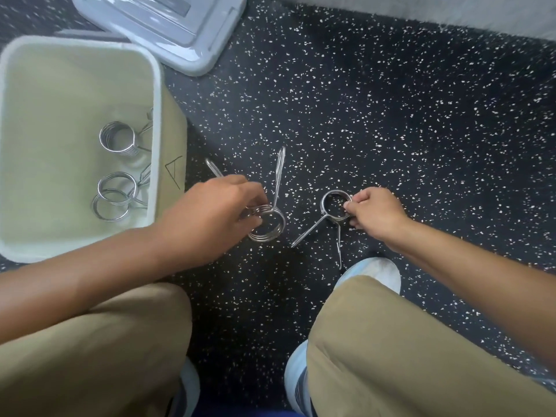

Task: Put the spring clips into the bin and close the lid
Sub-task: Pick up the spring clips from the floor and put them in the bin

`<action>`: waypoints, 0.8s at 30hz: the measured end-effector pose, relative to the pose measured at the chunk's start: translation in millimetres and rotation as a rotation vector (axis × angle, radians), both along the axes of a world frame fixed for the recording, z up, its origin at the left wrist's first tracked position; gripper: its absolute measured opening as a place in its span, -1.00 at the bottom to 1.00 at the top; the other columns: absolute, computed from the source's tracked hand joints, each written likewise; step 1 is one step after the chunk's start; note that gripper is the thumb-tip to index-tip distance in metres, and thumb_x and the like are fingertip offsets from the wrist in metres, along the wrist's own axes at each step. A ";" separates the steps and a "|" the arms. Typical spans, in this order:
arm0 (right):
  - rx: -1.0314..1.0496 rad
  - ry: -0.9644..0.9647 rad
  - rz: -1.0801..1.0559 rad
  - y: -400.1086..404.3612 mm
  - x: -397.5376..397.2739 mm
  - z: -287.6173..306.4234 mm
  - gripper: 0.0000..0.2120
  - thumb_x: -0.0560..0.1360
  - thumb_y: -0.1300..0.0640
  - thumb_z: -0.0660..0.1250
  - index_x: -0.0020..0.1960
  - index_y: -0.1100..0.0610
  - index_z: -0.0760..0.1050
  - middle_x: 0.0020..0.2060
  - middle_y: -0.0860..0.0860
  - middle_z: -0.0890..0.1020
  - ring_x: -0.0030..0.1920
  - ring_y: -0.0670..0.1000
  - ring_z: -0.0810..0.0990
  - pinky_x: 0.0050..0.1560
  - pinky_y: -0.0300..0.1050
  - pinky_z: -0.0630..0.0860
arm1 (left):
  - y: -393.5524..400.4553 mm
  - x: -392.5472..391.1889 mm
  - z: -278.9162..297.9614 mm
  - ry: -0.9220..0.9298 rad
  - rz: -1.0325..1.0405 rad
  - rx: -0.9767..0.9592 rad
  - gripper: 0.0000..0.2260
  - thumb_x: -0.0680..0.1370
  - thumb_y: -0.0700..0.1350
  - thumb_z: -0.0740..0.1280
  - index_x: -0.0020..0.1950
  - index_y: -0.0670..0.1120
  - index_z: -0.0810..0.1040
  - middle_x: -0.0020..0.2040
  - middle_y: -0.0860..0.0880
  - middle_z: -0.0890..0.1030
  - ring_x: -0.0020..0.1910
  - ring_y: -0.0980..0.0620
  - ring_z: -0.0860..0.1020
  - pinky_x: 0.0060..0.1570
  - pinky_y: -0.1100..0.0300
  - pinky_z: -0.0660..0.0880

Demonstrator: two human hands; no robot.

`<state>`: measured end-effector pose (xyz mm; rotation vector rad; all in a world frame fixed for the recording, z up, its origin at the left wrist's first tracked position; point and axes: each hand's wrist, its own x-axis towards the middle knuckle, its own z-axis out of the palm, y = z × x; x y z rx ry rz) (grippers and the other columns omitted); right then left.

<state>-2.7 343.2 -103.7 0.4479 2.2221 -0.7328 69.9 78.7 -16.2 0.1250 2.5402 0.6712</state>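
Observation:
A pale green bin (156, 94) with a white rim stands open at the left on the floor. Inside it lie several metal spring clips (117, 139). Its grey lid (168, 22) lies behind it, off the bin. My left hand (210, 212) grips the coil of a spring clip (270, 227) just right of the bin, its two handles pointing away from me. My right hand (376, 212) pinches the coil of a second spring clip (328, 206), whose handles point toward my knee. Both clips are at floor level.
The floor (391, 115) is black rubber with white specks. My knees in tan trousers (391, 341) and light blue shoes (382, 272) fill the bottom of the view. A grey wall base (451, 10) runs along the top right.

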 end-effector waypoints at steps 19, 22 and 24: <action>-0.379 -0.007 -0.115 -54.3 -4.5 32.4 -0.97 0.65 0.24 0.21 0.05 0.19 0.42 -0.14 0.17 0.55 -0.40 0.14 0.71 -0.37 -0.06 0.66 | -100.5 20.2 94.4 0.311 0.287 -0.052 -0.84 0.48 -0.17 0.41 0.05 -0.03 0.61 -0.12 0.07 0.65 -0.24 0.07 0.64 -0.19 0.13 0.56; -0.426 -0.012 -0.106 -67.8 -2.1 37.6 -0.97 0.65 0.26 0.21 0.04 0.20 0.41 -0.20 0.17 0.54 -0.40 0.15 0.70 -0.40 -0.08 0.64 | -121.7 27.1 98.6 0.347 0.340 -0.102 -0.85 0.48 -0.20 0.47 0.03 -0.05 0.64 -0.15 0.08 0.64 -0.24 0.10 0.65 -0.21 0.22 0.51; -0.440 -0.015 -0.101 -75.0 0.5 39.2 -0.97 0.65 0.26 0.21 0.05 0.21 0.41 -0.22 0.16 0.53 -0.39 0.16 0.70 -0.42 -0.10 0.63 | -134.2 31.5 97.9 0.351 0.357 -0.128 -0.83 0.47 -0.18 0.49 0.04 -0.05 0.65 -0.13 0.09 0.63 -0.23 0.14 0.64 -0.20 0.26 0.50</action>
